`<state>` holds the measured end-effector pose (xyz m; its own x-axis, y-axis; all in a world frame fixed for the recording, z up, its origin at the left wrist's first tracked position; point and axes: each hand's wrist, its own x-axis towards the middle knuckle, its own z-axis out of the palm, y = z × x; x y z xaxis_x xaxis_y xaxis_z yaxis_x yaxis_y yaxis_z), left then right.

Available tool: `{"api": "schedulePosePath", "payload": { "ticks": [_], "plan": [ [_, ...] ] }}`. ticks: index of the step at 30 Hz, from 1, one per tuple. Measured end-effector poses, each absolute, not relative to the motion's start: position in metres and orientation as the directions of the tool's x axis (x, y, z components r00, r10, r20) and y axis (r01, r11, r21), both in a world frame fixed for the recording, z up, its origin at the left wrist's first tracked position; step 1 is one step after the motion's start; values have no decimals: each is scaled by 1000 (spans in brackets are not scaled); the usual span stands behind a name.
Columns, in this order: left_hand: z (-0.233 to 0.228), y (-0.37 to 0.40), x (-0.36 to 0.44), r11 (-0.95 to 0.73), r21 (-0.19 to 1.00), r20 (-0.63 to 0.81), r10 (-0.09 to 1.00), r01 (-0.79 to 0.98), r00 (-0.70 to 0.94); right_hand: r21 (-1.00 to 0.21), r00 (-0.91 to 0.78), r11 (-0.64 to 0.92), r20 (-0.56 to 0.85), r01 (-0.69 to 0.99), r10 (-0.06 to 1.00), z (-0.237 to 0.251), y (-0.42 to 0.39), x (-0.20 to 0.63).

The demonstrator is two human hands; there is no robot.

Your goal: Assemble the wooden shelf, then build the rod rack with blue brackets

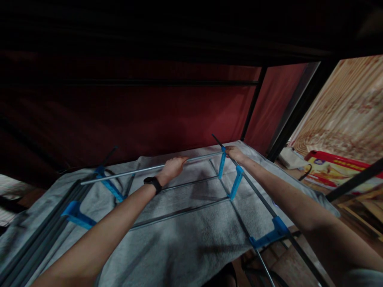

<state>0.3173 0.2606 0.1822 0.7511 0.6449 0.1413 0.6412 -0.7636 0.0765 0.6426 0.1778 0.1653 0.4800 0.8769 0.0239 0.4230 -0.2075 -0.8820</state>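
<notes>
My left hand (173, 168), with a black watch (153, 184) at the wrist, is wrapped round a thin grey metal tube (203, 157). That tube runs from the left side of a rod frame to a blue plastic connector (222, 163) at the far right. At this connector my right hand (234, 154) grips, its fingers partly hidden behind the joint. A second blue connector (236, 182) stands just nearer, and a third blue connector (271, 234) joins rods close to me. Two more blue connectors, a long one (110, 187) and a wide one (78, 215), sit on the left.
A grey cloth (185, 247) lies under the frame. Several loose tubes (38, 235) are bundled at the left. Dark red panels (167, 115) and black bars (253, 103) enclose the back. A red and yellow package (332, 169) lies at the right.
</notes>
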Motion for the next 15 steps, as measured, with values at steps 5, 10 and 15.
{"api": "schedulePosePath", "payload": {
  "ticks": [5, 10, 15],
  "plan": [
    [179, 262, 317, -767, 84, 147, 641, 636, 753, -868, 458, -200, 36, 456, 888, 162, 177, 646],
    [178, 260, 317, -765, 99, 151, 644, 637, 750, -850, 465, -204, 53, 486, 884, 161, 177, 644],
    [179, 259, 318, -763, 105, 155, 646, 637, 748, -832, 475, -203, 80, 516, 876, 163, 174, 640]
  ]
}}
